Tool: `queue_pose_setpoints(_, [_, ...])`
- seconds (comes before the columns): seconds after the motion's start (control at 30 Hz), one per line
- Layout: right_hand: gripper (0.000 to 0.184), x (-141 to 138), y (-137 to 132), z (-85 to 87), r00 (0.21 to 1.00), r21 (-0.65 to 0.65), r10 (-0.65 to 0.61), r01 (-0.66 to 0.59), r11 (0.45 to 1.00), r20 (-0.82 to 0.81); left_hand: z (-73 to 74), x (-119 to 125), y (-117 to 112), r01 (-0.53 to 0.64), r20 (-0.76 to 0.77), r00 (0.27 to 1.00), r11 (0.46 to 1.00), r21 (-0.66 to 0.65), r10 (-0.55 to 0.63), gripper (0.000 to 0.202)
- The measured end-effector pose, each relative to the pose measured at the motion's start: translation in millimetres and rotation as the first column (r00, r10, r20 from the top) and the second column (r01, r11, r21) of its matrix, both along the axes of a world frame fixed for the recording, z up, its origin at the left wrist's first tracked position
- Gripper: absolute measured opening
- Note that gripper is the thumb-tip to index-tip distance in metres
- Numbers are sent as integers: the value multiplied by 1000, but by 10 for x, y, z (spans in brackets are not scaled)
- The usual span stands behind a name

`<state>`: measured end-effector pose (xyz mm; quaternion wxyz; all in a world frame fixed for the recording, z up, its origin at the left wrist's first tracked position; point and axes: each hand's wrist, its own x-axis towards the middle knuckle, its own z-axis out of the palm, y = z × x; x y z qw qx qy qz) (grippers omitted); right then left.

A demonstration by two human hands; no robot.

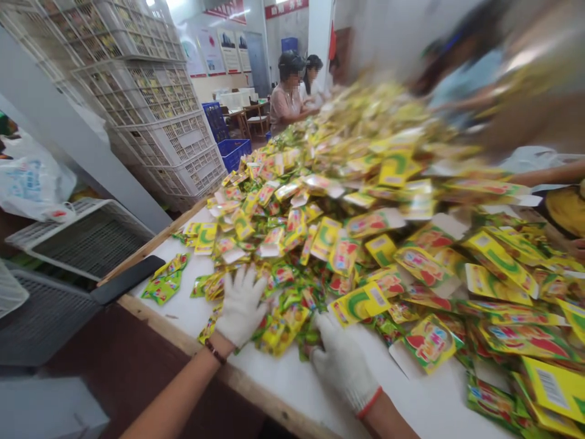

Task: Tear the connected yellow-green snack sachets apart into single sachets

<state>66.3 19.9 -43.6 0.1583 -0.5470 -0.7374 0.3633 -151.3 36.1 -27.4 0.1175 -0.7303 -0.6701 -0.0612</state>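
My left hand (241, 306), in a white knit glove, lies with fingers spread over small green and yellow packets. A yellow packet (282, 329) lies just right of it. My right hand (340, 360), in a white glove with a red cuff edge, rests at the near edge of the heap, fingers apart and touching green packets (309, 341). Beyond its fingertips is a yellow flat box (361, 303). Another box (431, 342) with a red fruit print sits to the right. A green packet (165, 278) lies apart on the white tabletop (269, 373) at left.
A dark phone-like slab (128, 279) juts over the table's wooden edge. White plastic crates (183, 137) are stacked at the left, with a grey crate (86, 238) lower down. Blue crates (234, 152) stand behind. People (286, 103) work along the heap's far side; one at right (466, 85) is blurred.
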Motion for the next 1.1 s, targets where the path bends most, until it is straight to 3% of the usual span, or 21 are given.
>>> queue_pose_setpoints(0.1, [14,81,29,47,997,-74,-46,42,996,-56,161,117,46,-21,120,993,994,106,9,28])
queue_pose_setpoints(0.2, [22,148,51,115,993,-78,-60,52,996,-103,178,337,58,88,258,962,996,26,-92,19])
queue_pose_setpoints(0.37, [31,179,45,159,984,-44,-15,7,999,-179,76,487,173,71,121,991,985,-154,-52,20])
queue_pose_setpoints(0.5, [21,198,61,172,989,-50,-28,21,999,-146,156,376,145,-19,108,994,997,-72,27,20])
queue_pose_setpoints(0.53, [19,203,72,172,991,-47,-40,35,998,-129,179,361,117,2,132,991,998,-57,5,22])
queue_pose_setpoints(0.6, [19,212,95,161,991,-52,-49,43,998,-124,199,371,65,154,180,974,984,-93,-135,26])
queue_pose_setpoints(0.67, [25,219,110,140,987,-83,-37,24,996,-156,182,417,39,352,183,930,916,-192,-318,29])
queue_pose_setpoints(0.73, [36,225,113,120,979,-113,-14,-9,994,-205,161,457,44,418,125,909,868,-267,-399,31])
queue_pose_setpoints(0.83, [52,230,100,106,953,-129,24,-66,989,-303,188,431,74,336,36,939,894,-297,-341,28])
queue_pose_setpoints(0.93, [52,221,87,99,925,-176,-3,-70,982,-381,269,329,81,262,38,964,921,-289,-263,18])
queue_pose_setpoints(1.1, [46,206,83,92,903,-245,-74,-35,969,-423,243,302,36,295,64,955,913,-280,-289,29])
